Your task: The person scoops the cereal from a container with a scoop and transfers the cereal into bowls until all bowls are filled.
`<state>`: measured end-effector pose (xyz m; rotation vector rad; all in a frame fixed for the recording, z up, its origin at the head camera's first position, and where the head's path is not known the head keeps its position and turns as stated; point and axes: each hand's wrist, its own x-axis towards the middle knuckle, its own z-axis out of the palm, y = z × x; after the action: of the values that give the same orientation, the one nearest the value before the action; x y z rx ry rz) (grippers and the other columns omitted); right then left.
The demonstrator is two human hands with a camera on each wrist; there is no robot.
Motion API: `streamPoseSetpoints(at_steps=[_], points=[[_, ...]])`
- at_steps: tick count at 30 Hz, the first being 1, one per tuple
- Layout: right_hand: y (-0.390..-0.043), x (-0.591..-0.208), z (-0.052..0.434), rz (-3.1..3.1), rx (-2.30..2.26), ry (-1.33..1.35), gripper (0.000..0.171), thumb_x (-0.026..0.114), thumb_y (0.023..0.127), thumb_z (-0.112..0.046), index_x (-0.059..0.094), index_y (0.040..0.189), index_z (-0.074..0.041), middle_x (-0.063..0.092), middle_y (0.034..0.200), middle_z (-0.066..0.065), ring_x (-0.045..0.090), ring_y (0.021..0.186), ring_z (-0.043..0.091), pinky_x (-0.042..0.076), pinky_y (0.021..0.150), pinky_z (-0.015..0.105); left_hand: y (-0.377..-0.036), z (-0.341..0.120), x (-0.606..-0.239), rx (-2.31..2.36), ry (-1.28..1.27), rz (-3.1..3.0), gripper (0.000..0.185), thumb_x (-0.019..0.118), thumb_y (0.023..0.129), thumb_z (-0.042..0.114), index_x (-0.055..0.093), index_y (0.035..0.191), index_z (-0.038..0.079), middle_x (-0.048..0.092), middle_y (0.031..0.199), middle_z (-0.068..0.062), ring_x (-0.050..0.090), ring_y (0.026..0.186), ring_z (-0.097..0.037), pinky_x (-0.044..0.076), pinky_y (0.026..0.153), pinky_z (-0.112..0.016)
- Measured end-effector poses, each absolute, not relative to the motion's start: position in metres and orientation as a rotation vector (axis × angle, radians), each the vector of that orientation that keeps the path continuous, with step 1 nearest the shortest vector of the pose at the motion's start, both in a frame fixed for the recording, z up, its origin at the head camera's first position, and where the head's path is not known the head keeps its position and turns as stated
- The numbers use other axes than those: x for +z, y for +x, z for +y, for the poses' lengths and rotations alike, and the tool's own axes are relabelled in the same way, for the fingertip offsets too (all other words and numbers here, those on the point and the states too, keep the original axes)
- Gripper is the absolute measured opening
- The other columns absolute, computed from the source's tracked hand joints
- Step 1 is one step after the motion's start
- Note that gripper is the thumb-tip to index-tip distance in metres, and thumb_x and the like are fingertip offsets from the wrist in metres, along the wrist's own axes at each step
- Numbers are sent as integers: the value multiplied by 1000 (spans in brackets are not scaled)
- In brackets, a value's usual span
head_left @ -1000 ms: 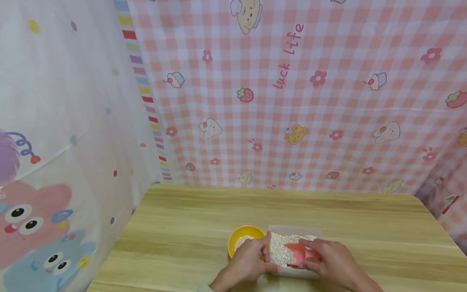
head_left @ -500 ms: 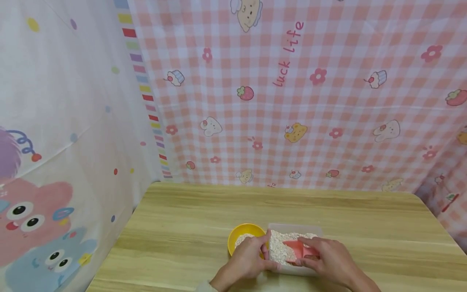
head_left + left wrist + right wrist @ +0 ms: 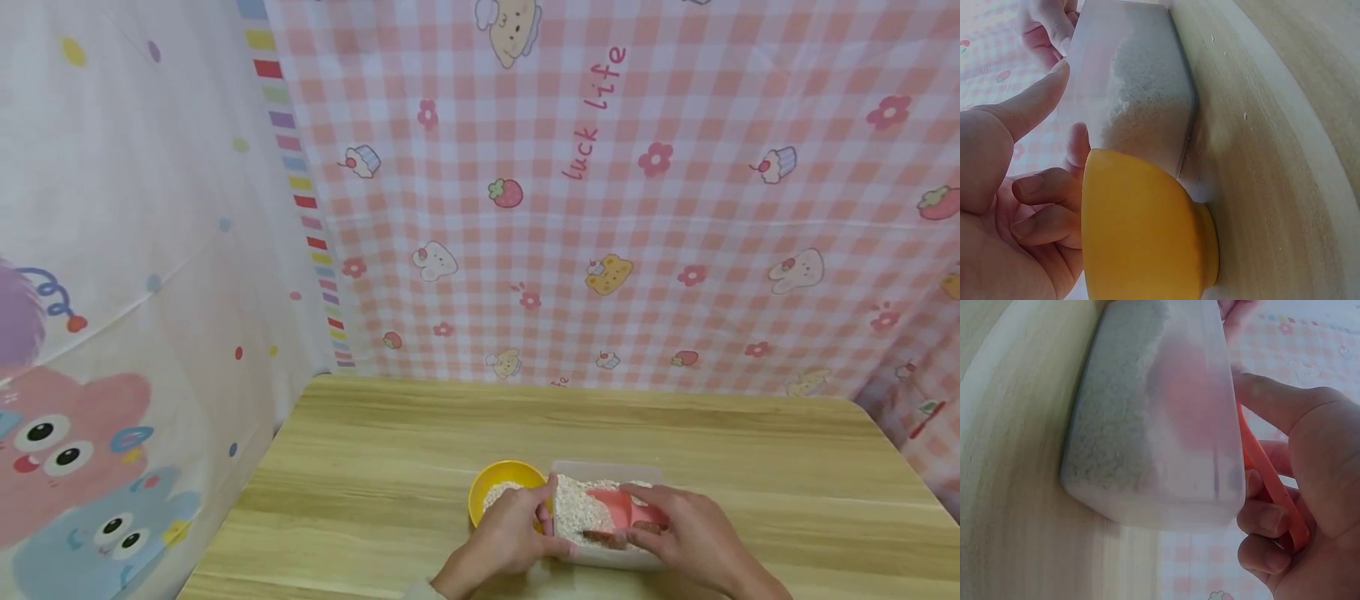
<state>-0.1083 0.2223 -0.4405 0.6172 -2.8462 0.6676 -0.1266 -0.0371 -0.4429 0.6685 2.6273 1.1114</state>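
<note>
A translucent plastic box point(image 3: 615, 557) full of pale oat-like flakes point(image 3: 576, 504) stands near the table's front. My left hand point(image 3: 510, 533) holds its left end, thumb at the near rim and index finger at the far part of that end. In the left wrist view, the other fingers curl beside a yellow bowl point(image 3: 1141, 225). My right hand point(image 3: 693, 529) grips the handle of a pink-red scoop point(image 3: 617, 507), whose head sits among the flakes inside the box. From the right wrist, the handle point(image 3: 1272, 484) shows slanting out over the rim into my curled fingers.
The yellow bowl, with some flakes point(image 3: 501, 493) in it, stands directly left of the box, partly behind my left hand. A few loose flakes lie on the wooden table point(image 3: 390, 467). Patterned cloth point(image 3: 480, 250) hangs behind and at both sides.
The scoop first shifts slightly left into the flakes, then back slightly right, with my right hand moving along. A brownish patch shows more near its front side. The left hand keeps its place.
</note>
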Motion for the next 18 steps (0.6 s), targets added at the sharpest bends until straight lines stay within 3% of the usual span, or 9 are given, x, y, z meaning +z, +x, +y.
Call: streamPoseSetpoints(at_steps=[5,18], points=[[-109,-445,226,-2781,703,628,50,84,77,-38,72,119,-14,67,90,-14,42,70,-2,38,62,22,-126,-37,-443,1105,658,2631,90,88,73,33,45,146,1,51,64,17,40,53,1,40,60,-16],[-107,-455,229,-2637,969,679,48,85,76,-19,70,121,-8,42,69,-20,29,58,-7,33,50,18,-128,-37,-441,1102,621,2598,90,86,75,32,42,148,4,52,65,16,42,52,-2,38,54,-17]])
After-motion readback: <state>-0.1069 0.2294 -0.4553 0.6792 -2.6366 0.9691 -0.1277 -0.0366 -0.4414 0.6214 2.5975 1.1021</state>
